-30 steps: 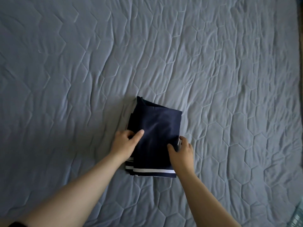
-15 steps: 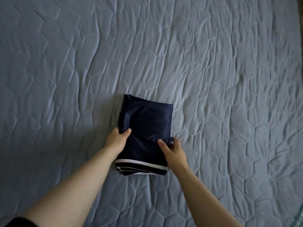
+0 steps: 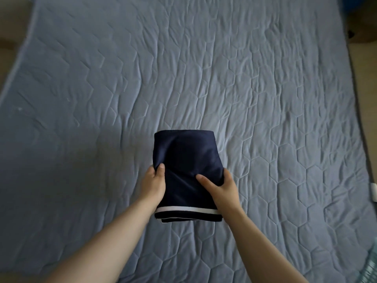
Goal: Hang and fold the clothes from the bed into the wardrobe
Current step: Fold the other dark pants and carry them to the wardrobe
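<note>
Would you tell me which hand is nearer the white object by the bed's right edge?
Right. The right hand grips the navy garment on the side facing the white object; the left hand, the opposite side.

Nothing legible: no text, label, brand or number. The folded navy garment (image 3: 184, 158) has only a plain white stripe (image 3: 185, 208) along its 6 o'clock edge, with no print on it. The quilted bed cover (image 3: 265, 99) shows stitching only.

Wrinkled grey-blue quilted bed (image 3: 265, 99)
</note>
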